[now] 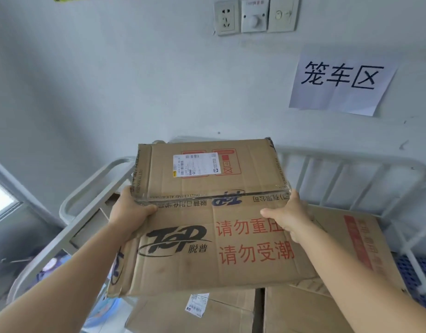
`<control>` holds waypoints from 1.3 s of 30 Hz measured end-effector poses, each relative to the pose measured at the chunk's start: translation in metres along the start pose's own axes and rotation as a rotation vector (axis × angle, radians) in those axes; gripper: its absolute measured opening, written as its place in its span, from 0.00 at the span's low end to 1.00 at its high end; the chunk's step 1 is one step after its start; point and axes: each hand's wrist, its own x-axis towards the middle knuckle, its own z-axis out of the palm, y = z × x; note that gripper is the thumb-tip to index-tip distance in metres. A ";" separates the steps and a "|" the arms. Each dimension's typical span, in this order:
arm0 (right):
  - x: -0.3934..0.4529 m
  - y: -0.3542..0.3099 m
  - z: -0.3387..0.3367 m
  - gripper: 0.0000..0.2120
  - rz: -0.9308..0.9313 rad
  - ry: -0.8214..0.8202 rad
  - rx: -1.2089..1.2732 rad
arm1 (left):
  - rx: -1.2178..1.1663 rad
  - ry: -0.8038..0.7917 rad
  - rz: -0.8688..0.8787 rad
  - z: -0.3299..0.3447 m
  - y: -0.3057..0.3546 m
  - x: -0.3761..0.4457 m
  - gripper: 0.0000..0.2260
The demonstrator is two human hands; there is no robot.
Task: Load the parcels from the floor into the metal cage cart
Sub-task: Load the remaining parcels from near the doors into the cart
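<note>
Two hands hold one flat cardboard parcel (208, 174) at centre frame, above the metal cage cart (351, 169). The left hand (130, 210) grips its near left corner and the right hand (287, 212) its near right corner, thumbs curled over the near edge, fingers hidden beneath. The parcel's long axis runs left to right, and both hands sit about equally near it. It hovers over a larger printed carton (207, 255) already lying in the cart, so the coming move looks like a short push forward and down. More boxes (303, 311) lie low in the frame. Whether the parcel's far edge touches anything cannot be told, and the cart's floor is mostly hidden by cardboard. A paper sign (341, 80) hangs upper right.
</note>
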 end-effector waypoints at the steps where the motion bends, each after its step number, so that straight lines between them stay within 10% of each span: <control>1: 0.006 0.002 0.006 0.54 0.018 -0.009 -0.006 | 0.011 -0.018 -0.010 0.006 -0.004 0.007 0.27; 24: 0.177 0.017 0.201 0.53 0.401 -0.003 -0.057 | 0.185 -0.383 -0.148 0.160 -0.119 0.268 0.26; 39: 0.270 0.067 0.265 0.54 0.480 0.114 -0.051 | 0.080 -0.536 -0.135 0.286 -0.161 0.358 0.49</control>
